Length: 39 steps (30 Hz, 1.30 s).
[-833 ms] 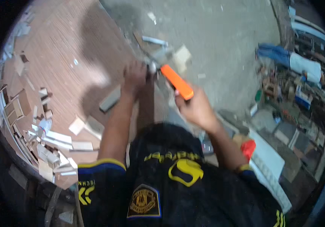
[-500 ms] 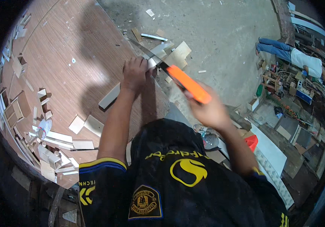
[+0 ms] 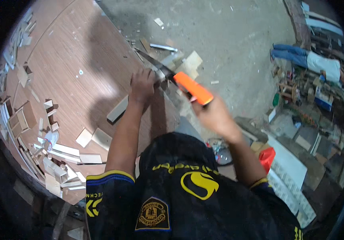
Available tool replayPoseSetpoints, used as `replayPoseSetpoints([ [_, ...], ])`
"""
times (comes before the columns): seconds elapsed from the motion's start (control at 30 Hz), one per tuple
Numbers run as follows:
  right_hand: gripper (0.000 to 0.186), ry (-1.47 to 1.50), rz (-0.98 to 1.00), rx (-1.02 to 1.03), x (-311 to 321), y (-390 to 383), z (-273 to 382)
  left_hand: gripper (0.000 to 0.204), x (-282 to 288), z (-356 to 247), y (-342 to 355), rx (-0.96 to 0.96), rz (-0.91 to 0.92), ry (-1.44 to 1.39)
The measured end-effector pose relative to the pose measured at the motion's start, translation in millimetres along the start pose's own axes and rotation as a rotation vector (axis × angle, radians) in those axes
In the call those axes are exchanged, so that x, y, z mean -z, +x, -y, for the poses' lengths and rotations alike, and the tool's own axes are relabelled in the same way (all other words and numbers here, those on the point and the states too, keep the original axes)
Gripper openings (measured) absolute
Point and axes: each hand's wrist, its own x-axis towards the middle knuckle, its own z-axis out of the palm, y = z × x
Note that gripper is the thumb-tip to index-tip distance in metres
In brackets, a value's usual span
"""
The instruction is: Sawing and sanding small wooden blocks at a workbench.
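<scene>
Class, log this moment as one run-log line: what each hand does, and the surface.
right hand: grips orange-handled handsaw | left hand: presses wood strip | surface: brown wooden tabletop, offcuts scattered

Wood-grain table top (image 3: 80,52), brown and smooth with a soft sheen. Pale strip of wood (image 3: 118,109), matt, lying on it. Saw handle (image 3: 193,88) of bright orange plastic, a little glossy; blade (image 3: 150,60) of dark metal, dull. Small offcuts (image 3: 62,154) of light raw wood, matt. Grey concrete floor (image 3: 228,36), rough and dusty. Black cloth shirt (image 3: 188,200), matt, with yellow print.
</scene>
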Motion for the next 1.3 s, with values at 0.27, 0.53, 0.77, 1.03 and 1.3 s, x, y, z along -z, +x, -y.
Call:
replayPoseSetpoints([
  [0.27,0.013,-0.025,0.049,0.004,7.6,-19.4,8.9,0.030,7.5,0.7,6.6,0.011,0.025,0.011],
  [0.53,0.016,-0.038,0.114,0.009,52.6,-57.3,44.5,0.031,1.3,-2.3,-14.4,0.040,0.022,0.042],
  [0.77,0.023,-0.104,-0.088,0.137,-25.3,0.1,-43.7,0.036,1.6,-11.3,3.4,0.006,-0.002,0.028],
  [1.03,0.011,-0.119,-0.261,-0.058,79.5,-96.6,-10.7,0.041,3.7,-3.4,-10.0,0.053,0.015,-0.019],
  [1.3,0.006,0.038,-0.571,-0.092,89.0,-128.8,-60.7,0.039,20.4,-3.4,5.4,0.043,0.052,-0.068],
])
